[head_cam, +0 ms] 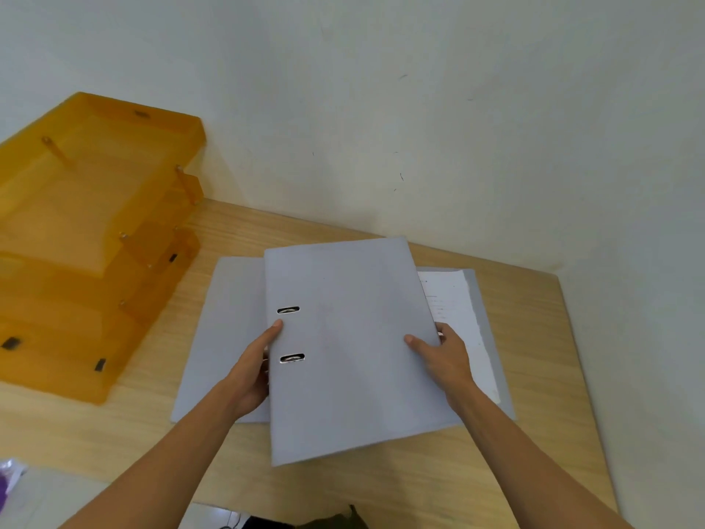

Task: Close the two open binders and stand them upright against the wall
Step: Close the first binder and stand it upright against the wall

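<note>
Two grey binders on a wooden desk, one closed and gripped by both hands.

Largest first: the pale wall (pixel 457 108) backs the wooden desk (pixel 534 337), with a stack of amber letter trays (pixel 87 231) at the left. An open binder (pixel 225 337) lies flat, a white sheet (pixel 454 299) showing on its right half. Over it sits the closed binder (pixel 351 345), near the wall but not upright. The left hand (pixel 251 372) clasps its spine edge beside the two slots (pixel 288 310), thumb on the cover; the right hand (pixel 444 357) clasps the opposite edge.
</note>
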